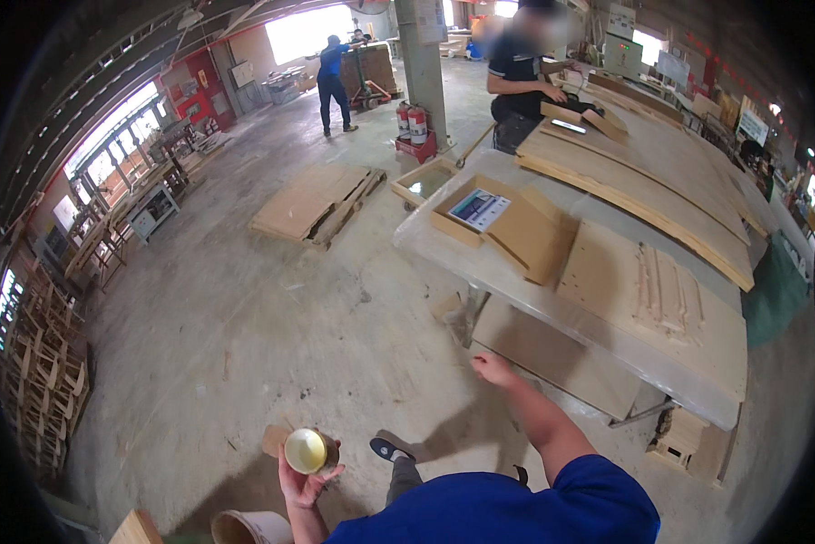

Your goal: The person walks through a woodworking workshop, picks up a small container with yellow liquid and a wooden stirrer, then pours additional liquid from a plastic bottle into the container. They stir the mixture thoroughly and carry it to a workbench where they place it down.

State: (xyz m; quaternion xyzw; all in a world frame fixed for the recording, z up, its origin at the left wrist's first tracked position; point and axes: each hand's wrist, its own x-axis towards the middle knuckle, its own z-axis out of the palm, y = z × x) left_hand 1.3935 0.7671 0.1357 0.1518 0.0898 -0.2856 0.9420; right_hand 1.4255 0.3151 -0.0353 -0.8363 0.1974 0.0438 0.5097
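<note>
My left hand (300, 485), low and left of centre, is wrapped round a small round cup (306, 451). Its mouth faces up and shows a pale yellow inside; whether the yellow is its contents or its lining I cannot tell. A flat brown piece (277, 442) shows beside the cup, and I cannot make out if I hold it too. My right hand (492, 369) hangs near the table's near side with its fingers curled in, and nothing shows in it. A plastic-covered table (534, 288) stands just beyond it.
An open cardboard box (457, 231) and a beige board (607, 263) with raised strips lie on the table. Large panels (643, 195) are stacked behind. A pallet (303, 204) lies on the floor ahead. A white bucket (251, 528) stands low left. Two people work farther off.
</note>
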